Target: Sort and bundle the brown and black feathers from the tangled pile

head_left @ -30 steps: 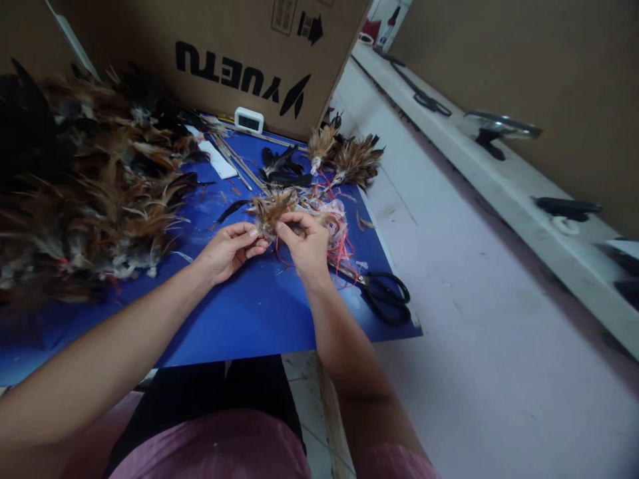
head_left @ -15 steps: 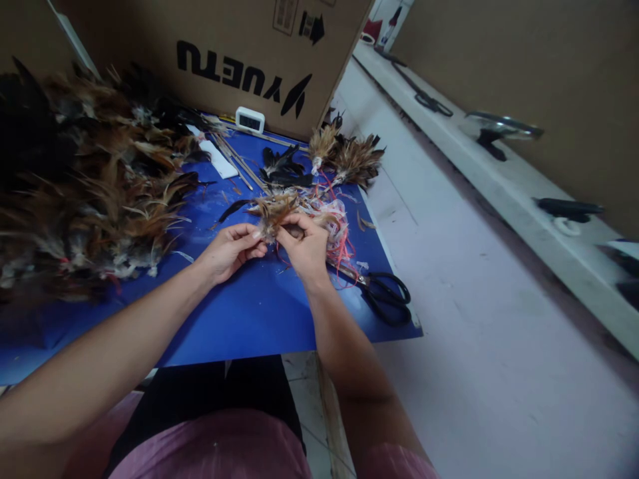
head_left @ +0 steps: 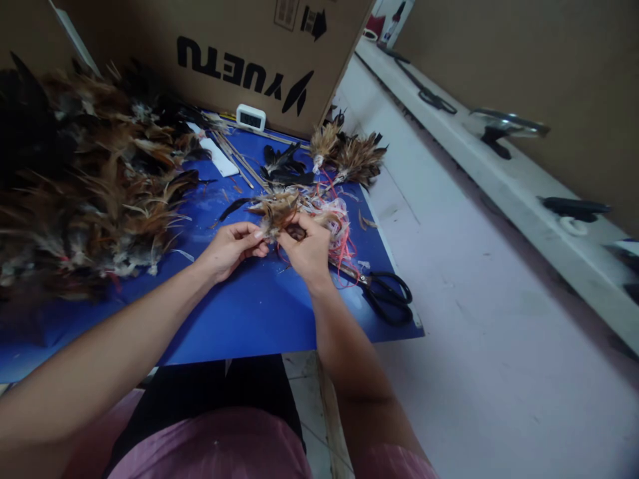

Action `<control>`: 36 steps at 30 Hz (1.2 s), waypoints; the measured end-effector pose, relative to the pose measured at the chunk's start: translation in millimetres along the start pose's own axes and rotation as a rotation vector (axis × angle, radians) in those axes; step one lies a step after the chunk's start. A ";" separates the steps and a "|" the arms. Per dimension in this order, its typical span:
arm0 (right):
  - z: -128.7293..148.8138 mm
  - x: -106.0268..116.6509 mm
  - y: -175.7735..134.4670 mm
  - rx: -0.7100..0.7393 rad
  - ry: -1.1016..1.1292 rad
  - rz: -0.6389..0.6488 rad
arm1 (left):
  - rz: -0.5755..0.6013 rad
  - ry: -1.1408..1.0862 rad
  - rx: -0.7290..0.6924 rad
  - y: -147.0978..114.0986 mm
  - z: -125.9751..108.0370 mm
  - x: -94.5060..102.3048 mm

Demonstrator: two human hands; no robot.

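Between my two hands, above the blue tabletop (head_left: 239, 319), is a small bunch of brown feathers (head_left: 276, 211). My left hand (head_left: 232, 249) pinches its pale quill end between thumb and fingertips. On the other side, my right hand (head_left: 307, 246) has its fingers closed on the same bunch; its fingertips are partly hidden. Just behind my right hand lies a tangle of pink and white string (head_left: 339, 229) mixed with loose feathers. Black-handled scissors (head_left: 384, 293) rest to the right of my right wrist, blades toward the string.
A big heap of brown and black feather bunches (head_left: 110, 193) covers the left side. Tied bunches (head_left: 357, 156) and black feathers (head_left: 284, 163) lie at the back, near thin sticks (head_left: 239, 159), a small white digital clock (head_left: 250, 118) and a cardboard box (head_left: 224, 40). A ledge (head_left: 464, 140) runs along the right wall.
Both hands stay almost in place, still on the feather bunch. The feathers between them have tilted slightly, and the view has shifted a little.
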State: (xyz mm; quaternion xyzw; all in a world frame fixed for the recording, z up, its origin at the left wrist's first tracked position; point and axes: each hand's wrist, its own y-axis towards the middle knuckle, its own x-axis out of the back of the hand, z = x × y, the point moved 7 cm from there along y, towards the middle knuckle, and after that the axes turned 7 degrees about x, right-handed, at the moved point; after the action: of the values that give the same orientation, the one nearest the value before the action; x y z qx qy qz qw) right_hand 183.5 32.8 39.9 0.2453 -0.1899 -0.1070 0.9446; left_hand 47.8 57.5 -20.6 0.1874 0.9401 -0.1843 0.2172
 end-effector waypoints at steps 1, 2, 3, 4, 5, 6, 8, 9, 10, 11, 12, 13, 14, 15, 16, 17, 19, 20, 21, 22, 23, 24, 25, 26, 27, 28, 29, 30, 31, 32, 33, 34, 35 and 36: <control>1.3 0.4 0.1 0.015 -0.014 0.003 | -0.002 0.000 0.001 -0.1 0.0 0.1; 2.4 0.6 0.3 0.029 -0.029 0.008 | -0.002 0.002 0.002 -0.1 0.0 0.1; 3.1 0.6 0.5 0.039 -0.043 0.013 | -0.002 0.004 0.001 -0.2 -0.1 0.0; 3.6 0.4 0.7 0.046 -0.055 0.018 | -0.001 0.009 -0.001 -0.2 -0.1 -0.1; 3.9 0.2 0.8 0.050 -0.063 0.023 | -0.001 0.015 -0.002 -0.2 -0.2 -0.2; 3.8 0.0 1.0 0.049 -0.067 0.027 | -0.001 0.022 -0.004 -0.1 -0.2 -0.3; 3.5 -0.4 1.1 0.041 -0.057 0.031 | 0.002 0.035 -0.009 0.0 -0.3 -0.6; 3.4 -0.5 1.1 0.037 -0.048 0.032 | 0.004 0.040 -0.009 0.1 -0.2 -0.8; 3.2 -0.5 1.1 0.031 -0.042 0.032 | 0.004 0.044 -0.009 0.2 -0.2 -0.8; 3.1 -0.5 1.1 0.024 -0.037 0.032 | 0.002 0.048 -0.008 0.3 0.0 -0.6; 2.8 -0.5 1.1 0.017 -0.031 0.033 | -0.004 0.050 -0.005 0.3 0.0 -0.2; 2.3 -0.6 1.1 0.008 -0.021 0.034 | -0.011 0.051 -0.002 0.2 0.2 0.2; 2.0 -0.6 1.2 0.002 -0.010 0.034 | -0.016 0.052 0.002 0.2 0.3 0.6; 1.8 -0.7 1.3 -0.001 0.002 0.033 | -0.020 0.053 0.006 0.0 0.3 0.7; 1.7 -0.7 1.4 -0.001 0.013 0.032 | -0.021 0.052 0.008 -0.1 0.3 0.7; 1.8 -0.8 1.6 0.001 0.020 0.032 | -0.021 0.052 0.009 -0.3 0.2 0.6; 1.8 -1.0 1.8 0.001 0.015 0.036 | -0.022 0.053 0.009 -0.6 -0.1 0.5; 1.7 -1.1 1.9 -0.002 0.007 0.038 | -0.025 0.055 0.008 -0.7 -0.2 0.8; 1.7 -1.2 1.8 -0.006 -0.002 0.041 | -0.028 0.057 0.007 -0.8 -0.3 1.1; 1.7 -1.3 1.8 -0.008 -0.013 0.044 | -0.030 0.061 0.008 -0.8 -0.2 1.4; 1.9 -1.4 1.7 -0.010 -0.023 0.046 | -0.030 0.065 0.009 -0.6 -0.1 1.5; 2.0 -1.6 1.5 -0.011 -0.030 0.048 | -0.028 0.068 0.010 -0.5 0.2 1.7; 1.9 -2.0 1.3 -0.014 -0.032 0.053 | -0.026 0.070 0.011 -0.3 0.4 1.7; 1.7 -2.4 1.1 -0.016 -0.031 0.057 | -0.023 0.071 0.010 -0.1 0.6 1.8; 1.5 -2.7 0.9 -0.016 -0.029 0.060 | -0.019 0.071 0.008 0.1 0.7 1.8; 1.4 -2.9 0.9 -0.013 -0.029 0.062 | -0.016 0.069 0.006 0.3 0.9 1.8; 1.4 -2.9 0.9 -0.009 -0.031 0.063 | -0.013 0.066 0.004 0.5 1.1 1.9; 1.3 -3.0 1.0 -0.005 -0.036 0.065 | -0.012 0.063 0.003 0.6 1.3 2.1; 1.2 -3.0 1.1 -0.003 -0.043 0.069 | -0.013 0.061 0.002 0.7 1.5 2.3; 1.0 -3.1 1.3 -0.002 -0.050 0.074 | -0.015 0.061 0.004 0.8 1.7 2.5; 1.0 -3.1 1.5 -0.002 -0.055 0.078 | -0.018 0.062 0.006 0.8 1.9 2.7; 1.1 -3.1 1.7 -0.001 -0.058 0.081 | -0.021 0.065 0.008 0.6 1.8 2.7; 1.5 -3.0 1.9 0.002 -0.059 0.083 | -0.022 0.069 0.010 0.4 1.7 2.6; 2.1 -3.0 2.1 0.006 -0.061 0.086 | -0.022 0.072 0.011 0.1 1.4 2.4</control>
State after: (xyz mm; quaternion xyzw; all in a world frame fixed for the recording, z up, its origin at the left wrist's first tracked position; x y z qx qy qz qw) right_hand 180.2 34.6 41.7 0.2363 -0.2294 -0.0735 0.9414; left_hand 46.3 57.7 -22.9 0.1846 0.9483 -0.1851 0.1802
